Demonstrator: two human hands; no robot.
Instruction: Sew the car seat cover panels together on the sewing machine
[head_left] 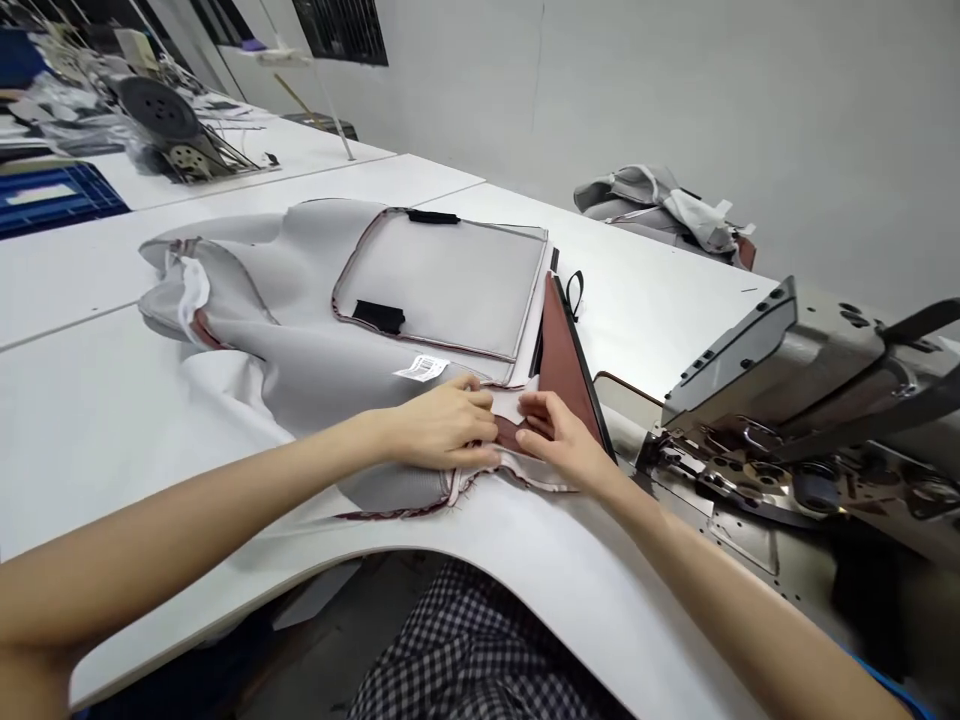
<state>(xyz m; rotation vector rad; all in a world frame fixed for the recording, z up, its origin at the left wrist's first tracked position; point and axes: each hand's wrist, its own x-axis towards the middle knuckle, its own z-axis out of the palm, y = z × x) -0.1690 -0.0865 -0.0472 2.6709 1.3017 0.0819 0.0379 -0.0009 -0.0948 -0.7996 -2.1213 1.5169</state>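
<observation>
A large grey sewn fabric cover [300, 270] lies inside out on the white table, with dark red edging and a flap panel [457, 285] carrying black patches. My left hand [450, 425] presses on its near edge with bent fingers gripping the cloth by the seam; the fingertips are partly hidden. Just to the right, my right hand [562, 435] curves over the same strip, thumb and fingers apart, near a dark red inner piece [510, 432]. A dark red triangular panel [566, 350] with black edging rises behind the right hand. A white printed label [423, 368] sticks out above my left hand.
An industrial sewing machine [795, 420] stands close on the right, beside my right forearm. More grey sewn pieces [667, 205] are heaped at the table's back edge. At the far left are a black wheel [159, 108] on machinery and a blue crate [64, 195]. The table's front edge [300, 575] curves inward.
</observation>
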